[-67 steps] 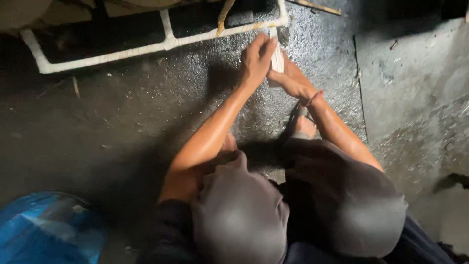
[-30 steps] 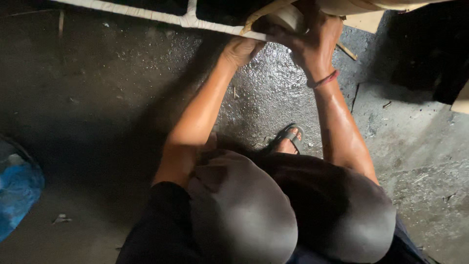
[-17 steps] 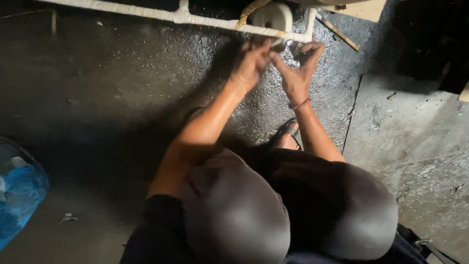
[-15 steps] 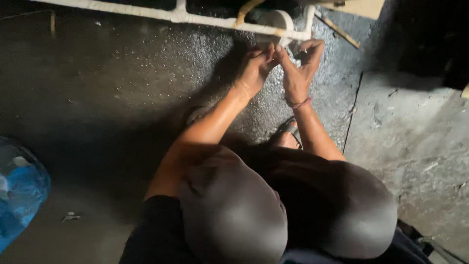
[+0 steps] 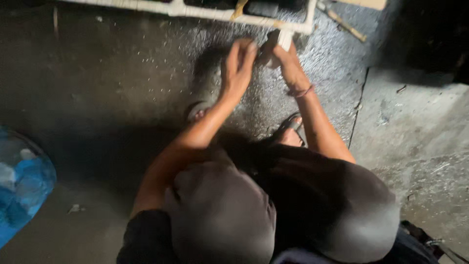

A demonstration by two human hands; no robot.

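A blue tub [image 5: 22, 190] sits far to the left on the wet, dark floor [image 5: 122, 83], and part of it is cut off by the edge of the view. Along the top runs a white pipe frame [image 5: 205, 12] lying on the floor. The person squats, with both knees low in the view. The left hand [image 5: 238, 68] reaches up toward the frame with its fingers straight and loose; it holds nothing and hangs just below the frame, near a short white pipe piece [image 5: 284, 40]. This pipe piece sticks down from the frame near its right end. The right hand [image 5: 287, 61] is closed around the bottom of that pipe piece, gripping it. A thin red band [image 5: 302, 91] goes around the right wrist. Below the right arm a foot in a dark sandal [image 5: 291, 132] stands on the floor. Further right, a crack [image 5: 358, 110] runs down the grey concrete
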